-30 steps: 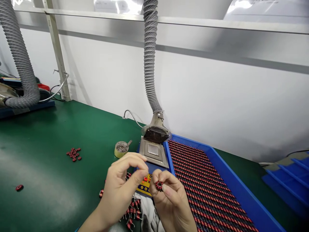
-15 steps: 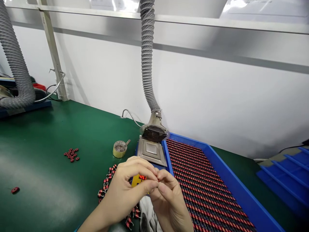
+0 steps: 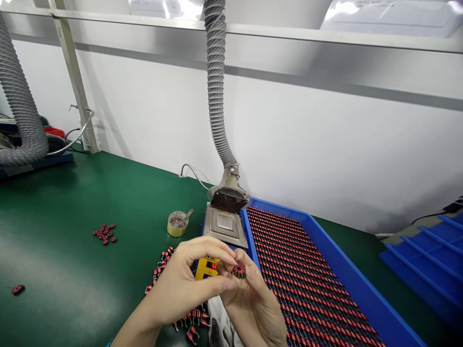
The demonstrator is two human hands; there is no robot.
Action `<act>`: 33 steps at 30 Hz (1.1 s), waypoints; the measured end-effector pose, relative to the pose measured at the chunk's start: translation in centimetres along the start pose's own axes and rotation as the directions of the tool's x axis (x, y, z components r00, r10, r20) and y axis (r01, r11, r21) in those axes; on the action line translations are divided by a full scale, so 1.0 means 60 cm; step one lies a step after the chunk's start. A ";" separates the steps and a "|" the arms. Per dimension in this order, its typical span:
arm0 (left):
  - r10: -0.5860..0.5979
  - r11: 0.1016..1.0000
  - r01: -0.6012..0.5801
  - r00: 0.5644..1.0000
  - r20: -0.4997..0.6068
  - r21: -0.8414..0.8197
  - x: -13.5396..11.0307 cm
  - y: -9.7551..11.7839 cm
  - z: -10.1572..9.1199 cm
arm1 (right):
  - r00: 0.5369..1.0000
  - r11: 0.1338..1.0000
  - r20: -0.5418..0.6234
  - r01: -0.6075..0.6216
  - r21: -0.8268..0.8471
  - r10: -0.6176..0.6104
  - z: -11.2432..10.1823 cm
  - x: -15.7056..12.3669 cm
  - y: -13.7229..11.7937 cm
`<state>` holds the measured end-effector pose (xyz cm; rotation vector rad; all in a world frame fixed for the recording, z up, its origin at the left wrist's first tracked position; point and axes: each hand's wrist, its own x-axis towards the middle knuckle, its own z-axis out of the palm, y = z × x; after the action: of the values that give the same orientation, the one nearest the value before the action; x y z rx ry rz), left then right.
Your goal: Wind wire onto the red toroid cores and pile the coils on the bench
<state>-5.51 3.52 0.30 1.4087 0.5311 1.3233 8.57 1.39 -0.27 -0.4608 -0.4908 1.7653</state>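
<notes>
While the R hand (image 3: 251, 303) pinches one red-and-black coil (image 3: 239, 271) between its fingertips, up near the hand's top, the L hand (image 3: 177, 284) is half curled, thumb and index just beside the coil; can't tell if they touch it or hold anything. Coil sits above the white cloth (image 3: 219, 323) and in front of the yellow control box (image 3: 207, 267), red readout lit. Just past that: 1 metal plate (image 3: 224, 224), 1 fan (image 3: 228, 200) on a grey hose (image 3: 216, 96), 1 small tin of scraps (image 3: 177, 224). On the mat (image 3: 61, 202), leaded coils (image 3: 161, 270) lie around the hands, a dozen-plus seen, some hidden. Further left, a pile of loose rings (image 3: 104, 233), approx. 15, too small for an exact count, plus 1 lone ring (image 3: 18, 289). To the right, the blue tray (image 3: 361, 284) holds coils (image 3: 304, 270) in tight rows, too many to count, no gap seen, near end cut off. So: tray looks well filled, loose pieces remain on mat.
</notes>
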 end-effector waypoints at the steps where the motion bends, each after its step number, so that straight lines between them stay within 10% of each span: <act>1: 0.028 1.000 -0.028 0.999 -0.032 0.004 0.000 0.000 0.003 | 1.000 1.000 0.027 0.011 0.000 -0.011 -0.001 0.002 0.002; 12: -0.056 0.965 -0.026 0.952 -0.302 -0.260 -0.006 0.000 0.011 | 0.995 0.985 0.090 0.055 -0.163 -0.041 0.000 -0.006 0.003; 17: -0.053 0.998 0.050 0.996 -0.071 -0.048 -0.003 0.010 0.002 | 0.994 0.980 0.054 0.107 -0.168 -0.099 0.002 -0.003 0.008; 25: -0.100 0.956 0.028 0.966 -0.236 -0.293 -0.004 0.002 0.015 | 0.993 0.964 0.067 0.109 -0.244 -0.096 -0.006 0.000 0.010; 33: -0.102 0.994 0.098 0.984 -0.144 -0.041 -0.003 0.015 0.002 | 0.990 0.974 0.075 0.133 -0.185 -0.121 0.001 -0.002 0.009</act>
<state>-5.77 3.03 1.02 1.2477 0.6661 1.3547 8.13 1.15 -0.52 -0.4963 -0.7229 1.6204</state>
